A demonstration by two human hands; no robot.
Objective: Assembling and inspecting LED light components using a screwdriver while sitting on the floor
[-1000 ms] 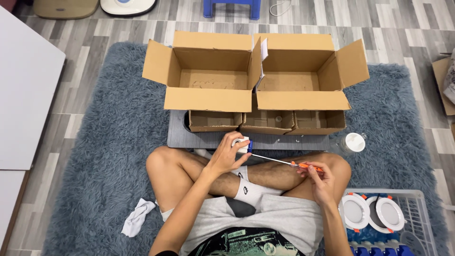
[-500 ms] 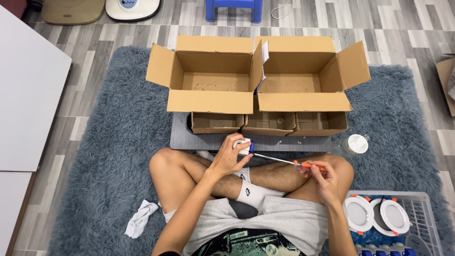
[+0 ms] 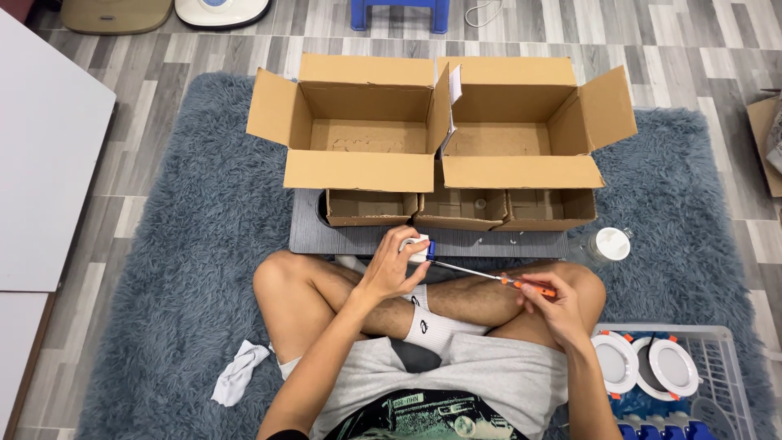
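So here's the setup: person sitting cross-legged on a shaggy blue-grey rug (image 3: pixel 179 269), looking down at their own lap. The left hand (image 3: pixel 393 273) is wrapped around a small white fixture with a blue clip (image 3: pixel 421 248), fingers closed on it, held just above the left knee. The right hand (image 3: pixel 547 305) is pinched shut on the orange handle of a thin screwdriver (image 3: pixel 489 279), and the shaft runs from about 3 o'clock over to the fixture, tip meeting it at the blue part.

My take on doing this bit well: keep the shaft dead in line with the screw, because it's coming in at a shallow sideways angle and I'd guess the tip wants to skate off. Brace the left wrist against the leg so the fixture doesn't twist with each turn. Light push, slow turns. Whether the tip is actually seated in a screw head I can't tell, it's too small to see.

Around them: two big open cardboard boxes (image 3: pixel 358 122) at 12 o'clock, three small open cartons (image 3: pixel 371 208) on a dark board (image 3: pixel 318 236) just in front of those, a white-lidded jar (image 3: pixel 609 244) at 2 o'clock, and a grey plastic crate (image 3: pixel 725 350) with round white downlights (image 3: pixel 617 363) at 4 o'clock. A crumpled white cloth (image 3: pixel 239 371) lies at 8 o'clock.
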